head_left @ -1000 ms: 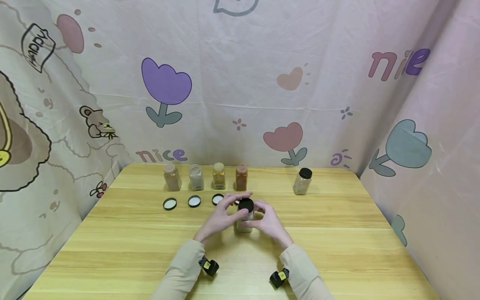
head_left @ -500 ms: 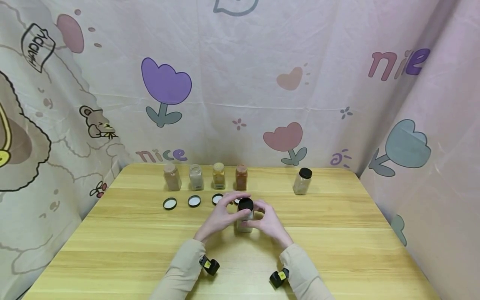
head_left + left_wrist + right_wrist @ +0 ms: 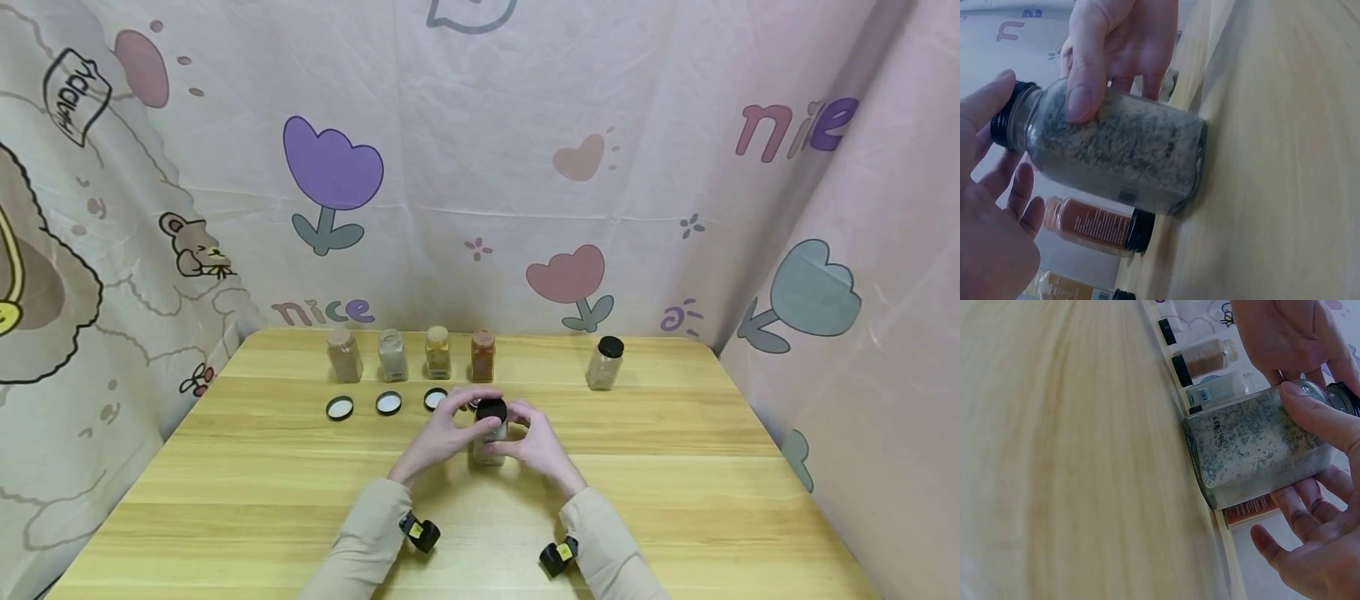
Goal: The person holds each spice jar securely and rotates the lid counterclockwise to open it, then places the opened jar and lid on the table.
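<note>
Near the middle of the table stands a clear glass spice jar point(image 3: 489, 455) filled with a pale, grey-green flecked seasoning. Its black screw lid point(image 3: 1005, 119) is on. My left hand point(image 3: 442, 432) pinches that lid between thumb and fingers. The right hand point(image 3: 538, 443) grips the jar's body, its thumb lying across the near side in the right wrist view. Small dark print shows on the jar point(image 3: 1247, 450) there. Behind the hands, one upturned lid is mostly hidden by the left fingers.
Lidless spice jars stand in a row at the back: a brownish one point(image 3: 346, 358), a whitish one point(image 3: 393, 358), a yellow one point(image 3: 438, 355) and a red-orange one point(image 3: 483, 358). Upturned black-rimmed lids point(image 3: 340, 407) lie before them. A black-capped jar point(image 3: 604, 364) stands back right.
</note>
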Tool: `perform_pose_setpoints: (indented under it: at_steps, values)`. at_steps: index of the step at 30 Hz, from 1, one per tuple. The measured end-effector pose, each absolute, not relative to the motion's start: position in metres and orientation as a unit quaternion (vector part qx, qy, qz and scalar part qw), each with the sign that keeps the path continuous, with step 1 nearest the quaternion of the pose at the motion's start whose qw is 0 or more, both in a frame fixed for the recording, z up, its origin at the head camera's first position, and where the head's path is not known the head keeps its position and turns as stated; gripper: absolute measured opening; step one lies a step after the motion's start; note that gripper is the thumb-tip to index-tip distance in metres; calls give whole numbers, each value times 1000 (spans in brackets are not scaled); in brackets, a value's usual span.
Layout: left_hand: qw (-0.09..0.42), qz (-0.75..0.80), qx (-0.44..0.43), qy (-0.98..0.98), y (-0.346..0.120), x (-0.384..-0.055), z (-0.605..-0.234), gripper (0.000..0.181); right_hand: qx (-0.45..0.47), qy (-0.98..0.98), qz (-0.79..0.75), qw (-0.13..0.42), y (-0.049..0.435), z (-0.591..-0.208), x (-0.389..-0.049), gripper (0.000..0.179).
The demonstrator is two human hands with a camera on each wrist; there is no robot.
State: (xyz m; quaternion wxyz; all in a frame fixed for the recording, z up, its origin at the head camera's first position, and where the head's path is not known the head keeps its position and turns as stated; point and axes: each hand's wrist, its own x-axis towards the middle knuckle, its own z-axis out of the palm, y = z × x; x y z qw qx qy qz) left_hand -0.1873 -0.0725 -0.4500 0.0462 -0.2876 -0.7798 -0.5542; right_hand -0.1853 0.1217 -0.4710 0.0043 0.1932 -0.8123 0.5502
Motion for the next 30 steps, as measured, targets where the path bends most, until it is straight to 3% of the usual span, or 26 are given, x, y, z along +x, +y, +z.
perform_pose_setpoints:
  at_steps: [4,13,23,30]
  values:
    - [65,-552,-296,-777,-70,-187,-452,37,190,-813,550,0,121,-470,-185,43]
    - [35,-553,-281,-783,-76,-183,-448,37,191,-812,552,1,122,-469,-184,43]
    - [87,-537,-264,-796,-68,-186,-452,48,199,-815,543,9,122,-470,-185,42]
    - [63,-553,-285,-781,-71,-185,-450,47,189,-812,552,1,122,-468,-183,44]
